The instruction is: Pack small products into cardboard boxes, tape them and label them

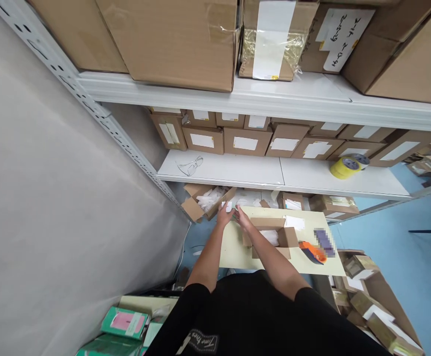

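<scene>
Over the left edge of the pale yellow table [275,262], my left hand [223,216] is closed on a small white packet [227,206]. Close beside it, my right hand [242,218] has its fingers bent inward toward the packet. What sits between the right fingertips is too small to name. An opened cardboard box [268,223] stands on the table by my right forearm, with white contents [270,237] inside. Beyond my left hand, another open cardboard box [192,207] holds white plastic bags [211,199].
A white shelf [230,168] bears glasses [191,166], yellow tape rolls [344,168] and labelled boxes. An orange tape dispenser [314,252], a blurred purple object [324,242] and white paper [294,222] lie on the table. A large carton [397,301] of small boxes stands at right.
</scene>
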`<state>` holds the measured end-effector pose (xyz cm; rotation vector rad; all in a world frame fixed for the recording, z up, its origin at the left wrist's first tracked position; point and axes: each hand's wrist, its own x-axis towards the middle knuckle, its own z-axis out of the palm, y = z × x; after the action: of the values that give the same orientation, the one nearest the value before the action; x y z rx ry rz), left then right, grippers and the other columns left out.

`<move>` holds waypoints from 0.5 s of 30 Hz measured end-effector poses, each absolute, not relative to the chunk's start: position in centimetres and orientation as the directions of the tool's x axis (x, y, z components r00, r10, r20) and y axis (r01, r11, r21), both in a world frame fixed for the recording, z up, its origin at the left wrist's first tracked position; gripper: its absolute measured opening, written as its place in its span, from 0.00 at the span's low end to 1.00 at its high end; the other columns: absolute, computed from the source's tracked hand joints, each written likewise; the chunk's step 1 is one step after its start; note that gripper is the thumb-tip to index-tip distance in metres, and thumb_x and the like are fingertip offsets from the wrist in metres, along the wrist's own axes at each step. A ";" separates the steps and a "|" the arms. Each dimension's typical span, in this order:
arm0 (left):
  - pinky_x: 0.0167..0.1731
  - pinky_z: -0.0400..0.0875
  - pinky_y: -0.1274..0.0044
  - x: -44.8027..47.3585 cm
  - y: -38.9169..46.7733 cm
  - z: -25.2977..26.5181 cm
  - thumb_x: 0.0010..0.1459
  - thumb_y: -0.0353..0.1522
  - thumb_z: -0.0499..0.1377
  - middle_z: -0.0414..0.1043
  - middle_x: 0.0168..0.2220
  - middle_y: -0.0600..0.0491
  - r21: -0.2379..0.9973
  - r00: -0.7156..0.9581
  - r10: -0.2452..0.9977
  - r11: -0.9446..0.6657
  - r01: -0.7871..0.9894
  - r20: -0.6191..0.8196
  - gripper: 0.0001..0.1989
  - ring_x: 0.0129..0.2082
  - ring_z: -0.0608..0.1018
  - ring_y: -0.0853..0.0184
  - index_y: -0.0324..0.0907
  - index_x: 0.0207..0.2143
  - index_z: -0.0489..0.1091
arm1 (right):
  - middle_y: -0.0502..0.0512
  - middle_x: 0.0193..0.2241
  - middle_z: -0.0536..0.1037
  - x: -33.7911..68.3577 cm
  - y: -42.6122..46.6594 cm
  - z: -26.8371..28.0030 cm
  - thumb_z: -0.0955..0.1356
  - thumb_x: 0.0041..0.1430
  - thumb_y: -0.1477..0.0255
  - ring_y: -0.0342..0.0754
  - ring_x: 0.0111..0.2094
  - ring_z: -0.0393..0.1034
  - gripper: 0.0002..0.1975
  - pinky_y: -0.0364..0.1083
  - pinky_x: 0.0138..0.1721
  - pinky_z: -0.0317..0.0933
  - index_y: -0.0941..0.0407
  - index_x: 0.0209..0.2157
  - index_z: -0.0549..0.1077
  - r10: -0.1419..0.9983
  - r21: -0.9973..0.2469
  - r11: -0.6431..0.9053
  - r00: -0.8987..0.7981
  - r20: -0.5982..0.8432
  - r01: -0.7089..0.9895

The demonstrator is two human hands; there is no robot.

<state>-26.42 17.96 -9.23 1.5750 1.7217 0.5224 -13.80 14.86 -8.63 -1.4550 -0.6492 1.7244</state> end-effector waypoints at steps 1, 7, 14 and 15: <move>0.63 0.66 0.69 -26.4 17.9 -9.2 0.66 0.37 0.61 0.66 0.65 0.37 0.703 0.020 0.971 0.158 0.693 -0.239 0.32 0.62 0.74 0.53 0.40 0.70 0.63 | 0.57 0.69 0.67 -13.7 14.7 -8.4 0.55 0.75 0.51 0.49 0.70 0.62 0.32 0.56 0.69 0.57 0.49 0.73 0.57 0.812 -0.783 -0.576 -0.055 -0.581 -0.234; 0.61 0.70 0.65 -27.4 16.2 -7.3 0.66 0.34 0.60 0.69 0.63 0.37 0.644 -0.041 0.985 0.141 0.752 -0.167 0.28 0.59 0.77 0.49 0.42 0.68 0.68 | 0.60 0.66 0.71 -10.5 13.5 -6.8 0.62 0.71 0.53 0.53 0.65 0.69 0.30 0.54 0.64 0.63 0.49 0.69 0.64 0.890 -0.876 -0.449 -0.005 -0.455 -0.176; 0.67 0.64 0.65 -29.2 10.4 -1.6 0.66 0.38 0.61 0.62 0.71 0.46 0.821 -0.046 0.993 -0.063 0.568 0.108 0.27 0.70 0.66 0.52 0.49 0.67 0.68 | 0.58 0.61 0.77 -6.4 9.1 -6.0 0.73 0.55 0.54 0.58 0.63 0.70 0.31 0.57 0.64 0.64 0.51 0.58 0.77 0.859 -0.900 -0.418 0.268 -0.436 -0.126; 0.68 0.63 0.66 -29.0 9.8 -1.2 0.67 0.39 0.60 0.63 0.70 0.47 0.859 -0.033 0.995 -0.065 0.507 0.095 0.27 0.70 0.66 0.53 0.49 0.67 0.68 | 0.59 0.60 0.77 -5.9 8.2 -5.9 0.73 0.55 0.53 0.58 0.62 0.70 0.31 0.56 0.63 0.64 0.51 0.57 0.77 0.844 -0.897 -0.417 0.305 -0.442 -0.146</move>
<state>-28.96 9.82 -1.18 1.6312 1.5966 1.0164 -5.90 8.23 -5.85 -1.6097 -0.6504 1.2897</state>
